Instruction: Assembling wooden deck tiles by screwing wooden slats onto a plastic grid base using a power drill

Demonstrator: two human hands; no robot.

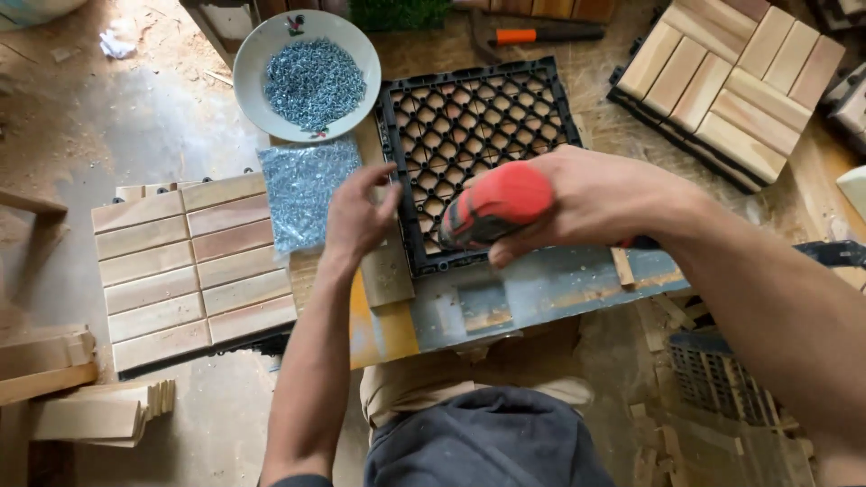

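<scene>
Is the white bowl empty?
No, the white bowl is heaped with small silvery screws, beyond the person's left hand.

White bowl (248, 68) heaped with silvery screws, top left. Finished wooden slat tile (194, 271) lies left of the bench; a second slatted tile (731, 86) at top right. Orange-handled tool (541, 35) along the top edge. Loose wood offcuts (86, 410) stacked lower left. Crumpled white scrap (115, 43) on the dusty floor.
</scene>
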